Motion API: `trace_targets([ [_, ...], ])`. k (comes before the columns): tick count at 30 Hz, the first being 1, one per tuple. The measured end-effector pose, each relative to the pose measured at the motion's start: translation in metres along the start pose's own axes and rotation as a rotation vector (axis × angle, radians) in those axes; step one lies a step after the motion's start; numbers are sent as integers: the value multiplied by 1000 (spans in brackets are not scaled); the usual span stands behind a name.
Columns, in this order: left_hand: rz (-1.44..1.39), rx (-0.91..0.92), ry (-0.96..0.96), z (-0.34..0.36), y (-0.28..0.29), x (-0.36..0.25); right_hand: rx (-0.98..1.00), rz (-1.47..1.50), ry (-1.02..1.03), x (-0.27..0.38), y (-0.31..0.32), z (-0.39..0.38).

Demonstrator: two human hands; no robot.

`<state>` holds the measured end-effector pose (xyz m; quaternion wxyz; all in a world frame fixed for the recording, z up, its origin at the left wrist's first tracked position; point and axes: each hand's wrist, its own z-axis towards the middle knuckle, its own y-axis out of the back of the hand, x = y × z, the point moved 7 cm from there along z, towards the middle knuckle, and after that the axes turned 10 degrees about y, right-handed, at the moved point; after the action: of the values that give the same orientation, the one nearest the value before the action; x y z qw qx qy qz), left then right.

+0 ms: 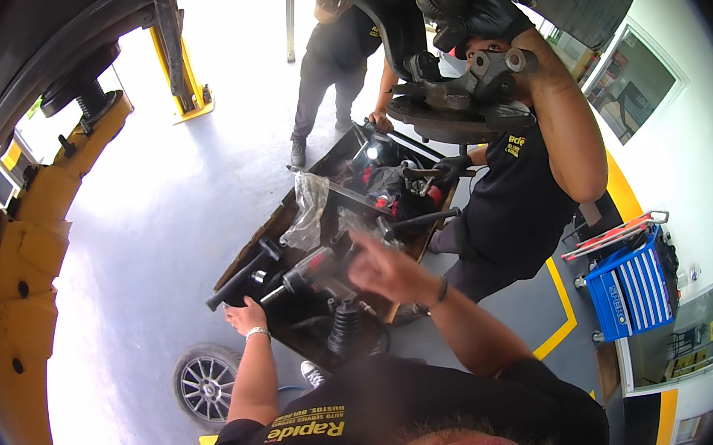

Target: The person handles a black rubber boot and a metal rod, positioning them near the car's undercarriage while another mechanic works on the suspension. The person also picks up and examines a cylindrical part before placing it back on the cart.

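A large tray (229, 276) of tools and parts lies in front of me. My left hand (243, 317) is at its left edge, fingers bent beside the end of a black cylindrical bar (238, 287); what they grip is unclear. My right hand (382, 267), blurred, is raised over the tray with the index finger extended, just right of a grey-and-black power tool (310, 274). A ribbed rubber boot (344, 331) sits below that tool, and crumpled clear plastic (308, 206) lies farther back.
Suspension parts (456, 101) hang overhead. At right, a gloved co-worker (519, 215) reaches up to them; another person (316, 72) stands behind the tray. A yellow lift arm (25, 254) runs along the left. A wheel (209, 389) lies lower left; a blue tool cabinet (633, 286) stands right.
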<state>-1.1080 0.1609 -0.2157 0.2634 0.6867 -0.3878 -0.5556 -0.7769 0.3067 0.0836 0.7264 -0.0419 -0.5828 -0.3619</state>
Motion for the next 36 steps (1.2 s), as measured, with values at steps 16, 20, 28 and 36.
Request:
trace_targets([
  [16, -60, 20, 75, -2, 7, 0, -318, -172, 418, 217, 95, 318],
  [20, -66, 31, 84, -4, 7, 1, 350, -152, 263, 138, -27, 144],
  [28, -10, 16, 54, -5, 14, -4, 355, -427, -956, -108, 39, -157],
  [36, 29, -13, -4, 1, 9, -4, 340, 101, -1597, -231, -32, -433],
])
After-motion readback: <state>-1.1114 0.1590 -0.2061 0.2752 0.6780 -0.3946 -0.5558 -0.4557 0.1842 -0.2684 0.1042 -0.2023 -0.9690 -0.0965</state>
